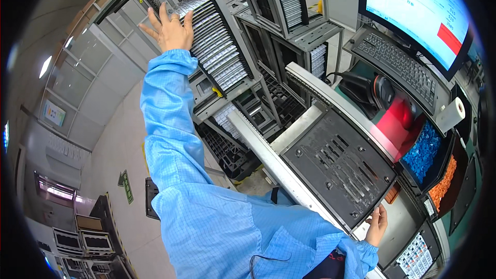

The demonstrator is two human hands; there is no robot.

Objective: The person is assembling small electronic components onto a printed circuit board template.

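Up at the far left, the left hand (169, 30) reaches high on a long arm in a blue, fine-gridded sleeve (170, 139), its fingers spread wide and flat, holding nothing; the palm rests against the upper end of a rack (217, 51) packed with thin white slats that run in a slanting, ribbed stack inside a grey metal frame. Left of the arm lies pale smooth floor (111, 139) with plenty of free room, bounded farther off by glazed partition panels. Below the rack sit dark, lattice-like plastic trays (230, 152), close together with narrow gaps. More slatted racks stand behind, toward the middle top. Next comes a long pale rail (268, 160), straight-edged, running diagonally beside a black plate (338, 168), a matte square slab with slots and screw heads. The right hand (377, 225) is at the plate's lower corner, fingers curled narrowly on its edge, touching it; whether it grips firmly cannot be told. Past the plate are a red glow, a bin of small blue pieces (423, 150) and a bin of orange ones (443, 183), tightly side by side. Above them a dark keyboard (400, 64) tilts under a bright monitor (418, 5), and a white paper roll (451, 115) stands at the right.
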